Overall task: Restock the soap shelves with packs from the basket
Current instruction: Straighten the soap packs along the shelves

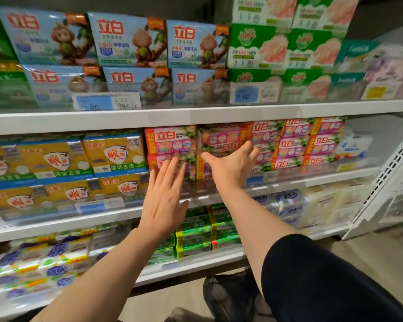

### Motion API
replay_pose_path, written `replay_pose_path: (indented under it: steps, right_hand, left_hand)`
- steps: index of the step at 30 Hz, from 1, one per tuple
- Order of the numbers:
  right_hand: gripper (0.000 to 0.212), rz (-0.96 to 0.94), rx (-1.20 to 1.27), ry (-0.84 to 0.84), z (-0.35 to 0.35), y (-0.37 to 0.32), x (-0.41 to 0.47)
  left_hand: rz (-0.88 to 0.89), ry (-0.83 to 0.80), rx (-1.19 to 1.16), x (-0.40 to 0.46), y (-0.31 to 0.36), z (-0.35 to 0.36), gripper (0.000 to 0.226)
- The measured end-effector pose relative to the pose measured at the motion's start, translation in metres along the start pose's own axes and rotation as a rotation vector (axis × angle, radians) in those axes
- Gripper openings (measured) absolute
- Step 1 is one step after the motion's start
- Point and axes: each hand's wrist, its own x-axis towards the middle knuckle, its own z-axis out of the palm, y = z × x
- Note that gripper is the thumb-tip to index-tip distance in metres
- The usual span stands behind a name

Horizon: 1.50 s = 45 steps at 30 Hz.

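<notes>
Pink and red soap packs (171, 142) are stacked on the second shelf (312, 180) from the top. My left hand (165, 194) reaches in with straight, spread fingers whose tips touch the lower pink pack (191, 169). My right hand (233, 165) is spread wide with its palm against the neighbouring pink packs (219, 138), one of which stands upside down. Neither hand holds anything. A dark basket (228, 296) sits on the floor below, partly hidden by my right sleeve.
Yellow soap packs (114, 154) fill the same shelf to the left. Blue monkey-print packs (130, 43) and green packs (286, 47) sit on the shelf above. Green packs (196, 235) and blue-white packs (40, 263) lie on the lower shelves. A white perforated shelf end (396, 173) stands at the right.
</notes>
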Motion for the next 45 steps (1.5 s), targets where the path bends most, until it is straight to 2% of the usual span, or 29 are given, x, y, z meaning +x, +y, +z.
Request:
replay_pose_path:
  steps: [6,9,13,16,20,22,23,26,29,31,33,34,36,37,39,42,45]
  right_hand:
    - [0.114,-0.099,-0.117,0.06,0.002,0.0,0.0]
    - [0.113,-0.115,-0.098,0.066,0.002,-0.002,0.001]
    - [0.123,-0.112,-0.027,0.018,-0.01,-0.003,0.001]
    - [0.125,-0.095,0.14,-0.062,-0.026,-0.001,-0.006]
    - [0.116,-0.242,0.271,-0.098,-0.048,0.007,-0.014]
    - [0.11,-0.403,0.234,-0.184,-0.061,0.011,-0.016]
    - [0.109,-0.484,0.183,-0.249,-0.069,0.013,-0.017]
    - [0.112,-0.656,0.036,-0.47,-0.089,0.019,-0.016]
    - [0.114,-0.751,-0.017,-0.647,-0.096,0.022,-0.025]
    - [0.118,-0.688,0.029,-0.649,-0.089,0.025,-0.032]
    - [0.123,-0.441,0.133,-0.646,-0.08,0.028,-0.035]
    - [0.123,-0.264,0.256,-0.725,-0.077,0.027,-0.035]
    - [0.107,0.085,0.568,-0.95,-0.074,0.025,-0.034]
    - [0.092,0.154,0.661,-0.992,-0.073,0.022,-0.034]
    - [0.071,0.068,0.671,-0.89,-0.07,0.018,-0.033]
    - [0.073,-0.123,0.607,-0.643,-0.068,0.014,-0.024]
    - [0.076,-0.263,0.508,-0.513,-0.078,0.012,-0.008]
  left_hand:
    - [-0.055,0.009,-0.026,0.003,0.017,0.003,0.096]
    - [-0.102,-0.007,-0.028,0.004,0.021,0.001,0.098]
    - [-0.178,0.043,-0.087,0.013,0.021,-0.011,0.093]
    - [-0.279,0.107,-0.299,0.02,0.03,-0.034,0.065]
    - [-0.447,0.112,-0.905,0.024,0.038,-0.062,0.038]
    - [-0.52,0.086,-1.173,0.028,0.039,-0.072,0.047]
    - [-0.532,0.064,-1.236,0.029,0.039,-0.075,0.054]
    - [-0.491,-0.107,-1.269,0.029,0.044,-0.087,0.061]
    - [-0.425,-0.268,-1.17,0.022,0.044,-0.084,0.043]
    - [-0.479,-0.243,-1.2,0.018,0.04,-0.078,0.033]
    - [-0.588,-0.195,-1.341,0.016,0.035,-0.074,0.042]
    - [-0.632,-0.169,-1.415,0.016,0.033,-0.072,0.051]
    - [-0.669,-0.134,-1.503,0.016,0.032,-0.07,0.071]
    - [-0.662,-0.13,-1.514,0.015,0.031,-0.068,0.075]
    - [-0.609,-0.146,-1.504,0.015,0.028,-0.065,0.071]
    - [-0.564,-0.141,-1.476,0.016,0.02,-0.064,0.064]
    - [-0.666,-0.044,-1.288,0.019,0.006,-0.062,0.074]
